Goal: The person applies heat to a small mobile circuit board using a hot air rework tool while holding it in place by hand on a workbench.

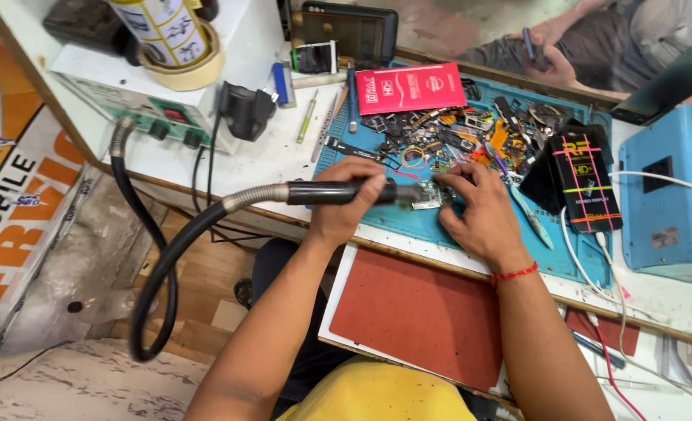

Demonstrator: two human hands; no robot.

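Near the middle of the frame, on a blue rubber work mat [440,226] covering the bench, the person is working on a small green circuit board [428,195] lying flat just below a heap of loose phone parts [471,136]. The left hand [346,203] is wrapping all its fingers around the black cylindrical handle of a hot-air tool [338,192], whose metal nozzle is pointing at the board's left edge and appears almost touching it; a thick black hose [166,273] is looping from the handle down to the lower left and back up to a white control box [151,117] in the upper left. The right hand [479,210] is lying palm down just right of the board, its fingertips pressing on or beside it to pin it, though whether they are pinching anything is not clear. Such a board is probably light, stiff and thin, easily cracked and likely hot near the nozzle, so it seems best gripped by its bare edges. A red flat packet [412,88] is resting above, toward the top centre.
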